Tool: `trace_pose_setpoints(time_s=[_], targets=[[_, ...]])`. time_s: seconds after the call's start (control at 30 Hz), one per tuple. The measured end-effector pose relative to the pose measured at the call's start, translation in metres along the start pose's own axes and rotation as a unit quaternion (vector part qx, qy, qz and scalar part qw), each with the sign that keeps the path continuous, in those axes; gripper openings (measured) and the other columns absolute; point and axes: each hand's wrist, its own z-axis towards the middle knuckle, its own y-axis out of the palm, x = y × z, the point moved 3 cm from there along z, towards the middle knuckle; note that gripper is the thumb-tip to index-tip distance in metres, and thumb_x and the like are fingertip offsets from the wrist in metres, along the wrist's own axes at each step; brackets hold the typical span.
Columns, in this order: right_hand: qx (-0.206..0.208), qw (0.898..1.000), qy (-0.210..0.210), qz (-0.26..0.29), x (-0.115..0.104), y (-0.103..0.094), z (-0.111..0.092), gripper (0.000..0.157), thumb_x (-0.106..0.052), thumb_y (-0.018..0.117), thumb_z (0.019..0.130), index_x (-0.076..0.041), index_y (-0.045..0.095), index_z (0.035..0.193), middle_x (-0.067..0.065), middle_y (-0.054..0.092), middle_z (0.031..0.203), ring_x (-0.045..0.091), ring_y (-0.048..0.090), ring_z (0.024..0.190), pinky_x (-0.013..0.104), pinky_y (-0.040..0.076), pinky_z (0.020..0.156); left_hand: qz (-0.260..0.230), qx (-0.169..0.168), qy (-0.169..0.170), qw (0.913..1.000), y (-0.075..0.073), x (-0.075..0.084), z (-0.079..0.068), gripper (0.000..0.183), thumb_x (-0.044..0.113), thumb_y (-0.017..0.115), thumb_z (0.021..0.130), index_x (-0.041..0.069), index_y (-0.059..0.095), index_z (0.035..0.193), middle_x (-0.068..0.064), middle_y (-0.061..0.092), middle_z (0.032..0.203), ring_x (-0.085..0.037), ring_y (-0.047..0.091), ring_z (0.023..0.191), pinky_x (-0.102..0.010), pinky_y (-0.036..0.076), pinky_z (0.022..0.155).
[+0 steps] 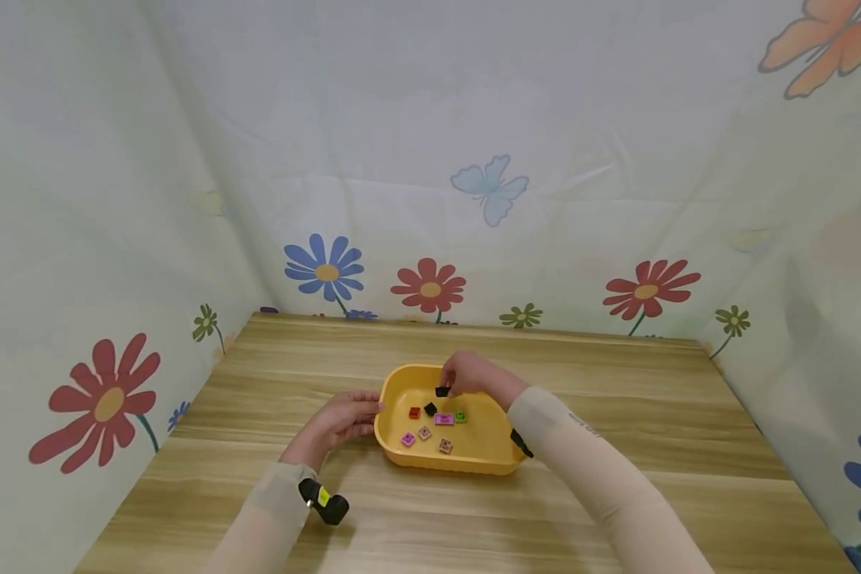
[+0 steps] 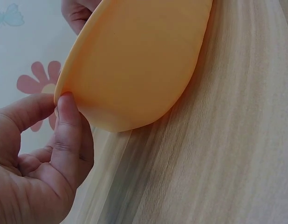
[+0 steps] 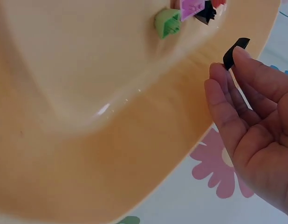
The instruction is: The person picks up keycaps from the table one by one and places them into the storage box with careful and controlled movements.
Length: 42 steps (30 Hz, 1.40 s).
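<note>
My right hand pinches a small black keycap between thumb and fingertips, over the back of a yellow plastic tray. At the tray's left end, my left hand grips the rim between thumb and finger, as the left wrist view shows close up. Inside the tray lie several loose keycaps: a red one, another black one, a long pink one, a green one, a magenta one and pale pink ones. The green keycap shows its hollow underside in the right wrist view.
The tray stands on a wood-grain table. White cloth printed with flowers and butterflies rises behind the table and along both sides. A small black camera is strapped to the left wrist, and the right forearm crosses the tray's right end.
</note>
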Motion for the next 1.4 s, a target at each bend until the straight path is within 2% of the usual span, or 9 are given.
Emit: trace_pose_setpoints(time_s=[0.37, 0.6, 0.7, 0.87, 1.1, 1.3, 1.4], targets=[[-0.015, 0.999, 0.039, 0.005, 0.002, 0.004, 0.001, 0.016, -0.003, 0.077, 0.089, -0.004, 0.078, 0.104, 0.008, 0.074, 0.098, 0.013, 0.054, 0.076, 0.025, 0.055, 0.073, 0.0, 0.0, -0.003, 1.0, 0.0, 0.001, -0.002, 0.042, 0.009, 0.064, 0.099, -0.01, 0.054, 0.136, -0.006, 0.074, 0.099, -0.008, 0.067, 0.074, -0.019, 0.06, 0.066], [-0.017, 0.998, 0.057, -0.013, -0.001, 0.006, 0.004, 0.017, -0.007, 0.076, 0.091, -0.004, 0.079, 0.108, 0.01, 0.077, 0.102, 0.013, 0.056, 0.076, 0.028, 0.059, 0.079, 0.003, -0.003, 0.003, 1.0, 0.0, 0.001, -0.002, 0.044, 0.009, 0.063, 0.1, -0.011, 0.053, 0.137, -0.008, 0.074, 0.101, -0.009, 0.067, 0.076, -0.019, 0.059, 0.066], [-0.017, 0.998, 0.065, -0.018, -0.001, 0.008, 0.004, 0.015, -0.007, 0.077, 0.09, -0.004, 0.08, 0.105, 0.007, 0.075, 0.094, 0.013, 0.055, 0.073, 0.024, 0.056, 0.072, 0.003, -0.007, 0.004, 1.0, 0.001, 0.001, -0.002, 0.044, 0.009, 0.063, 0.099, -0.011, 0.053, 0.138, -0.006, 0.073, 0.097, -0.009, 0.066, 0.076, -0.018, 0.059, 0.065], [-0.029, 0.996, 0.073, -0.045, -0.002, 0.013, 0.006, 0.009, -0.006, 0.077, 0.089, -0.004, 0.078, 0.098, 0.002, 0.065, 0.081, 0.011, 0.051, 0.067, 0.02, 0.043, 0.06, 0.007, -0.002, 0.0, 1.0, 0.001, -0.001, -0.002, 0.044, 0.009, 0.062, 0.1, -0.011, 0.052, 0.139, -0.005, 0.073, 0.097, -0.008, 0.065, 0.075, -0.018, 0.059, 0.065], [-0.045, 0.992, 0.084, -0.086, 0.001, 0.016, 0.011, 0.009, -0.01, 0.076, 0.092, -0.006, 0.077, 0.099, 0.001, 0.062, 0.08, 0.011, 0.05, 0.067, 0.019, 0.042, 0.06, 0.014, 0.001, -0.001, 0.9999, 0.001, -0.002, -0.003, 0.045, 0.01, 0.062, 0.101, -0.011, 0.052, 0.139, -0.012, 0.073, 0.108, -0.009, 0.067, 0.078, -0.019, 0.06, 0.068], [-0.057, 0.991, 0.087, -0.089, 0.002, 0.019, 0.011, 0.01, -0.008, 0.074, 0.092, -0.004, 0.076, 0.101, 0.006, 0.07, 0.088, 0.011, 0.05, 0.065, 0.02, 0.042, 0.059, 0.008, -0.002, 0.005, 1.0, 0.002, 0.0, -0.003, 0.046, 0.009, 0.062, 0.1, -0.012, 0.051, 0.14, -0.009, 0.072, 0.103, -0.009, 0.065, 0.077, -0.018, 0.059, 0.066], [-0.058, 0.99, 0.084, -0.099, 0.001, 0.02, 0.013, 0.003, -0.004, 0.073, 0.092, -0.004, 0.075, 0.094, 0.004, 0.065, 0.082, 0.01, 0.046, 0.06, 0.019, 0.038, 0.055, 0.004, -0.01, 0.009, 0.9999, 0.003, 0.0, -0.002, 0.047, 0.009, 0.061, 0.1, -0.013, 0.05, 0.14, -0.006, 0.072, 0.099, -0.008, 0.065, 0.077, -0.017, 0.058, 0.065]])
